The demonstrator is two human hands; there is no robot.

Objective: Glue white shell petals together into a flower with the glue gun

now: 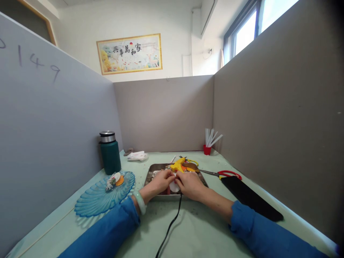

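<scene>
Over a metal tray point(161, 197), my left hand point(162, 180) and my right hand point(189, 183) meet with their fingertips pinched close together. What they pinch is too small and too covered to make out; a speck of red shows there. Just under the fingertips is a round white piece point(174, 187), partly hidden by my fingers. A yellow glue gun point(178, 165) lies at the tray's back, right behind my hands. Small mixed pieces, some pale and some orange, lie in the tray around them.
Left: a blue scalloped plate point(91, 200) with a small shell-like decoration point(115, 181), and a green bottle point(110, 156). Right: red-handled scissors point(228, 174), a black flat object point(249, 199), and a red cup of white sticks point(206, 149). A black cord point(172, 222) runs toward me. Partitions enclose the table.
</scene>
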